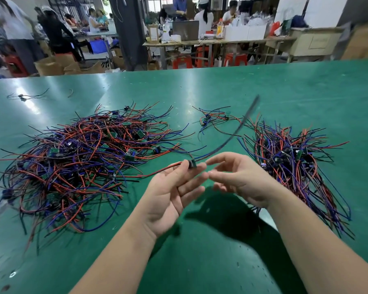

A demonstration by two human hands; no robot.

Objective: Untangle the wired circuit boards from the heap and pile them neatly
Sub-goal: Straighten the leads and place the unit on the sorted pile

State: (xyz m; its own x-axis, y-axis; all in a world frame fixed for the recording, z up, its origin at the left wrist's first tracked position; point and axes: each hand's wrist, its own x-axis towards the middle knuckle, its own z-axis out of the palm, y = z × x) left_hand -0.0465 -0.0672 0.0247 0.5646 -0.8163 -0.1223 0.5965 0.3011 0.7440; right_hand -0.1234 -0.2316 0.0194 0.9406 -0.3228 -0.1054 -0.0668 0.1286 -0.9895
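Observation:
A big tangled heap [81, 158] of small green circuit boards with red, blue and black wires lies on the left of the green table [221, 240]. A tidier pile [295, 164] of the same boards lies on the right. Between them, above the table, my left hand [170, 192] pinches one small wired circuit board [192, 163] at its fingertips; its red and black wires trail left and a blurred dark wire swings up to the right. My right hand [240, 179] hovers just right of the board, fingers relaxed and holding nothing.
A small cluster of wired boards [215, 119] lies at the table's middle back. Loose wire bits [23, 96] sit at the far left. Beyond the table edge are red stools, cardboard boxes, work benches and several people.

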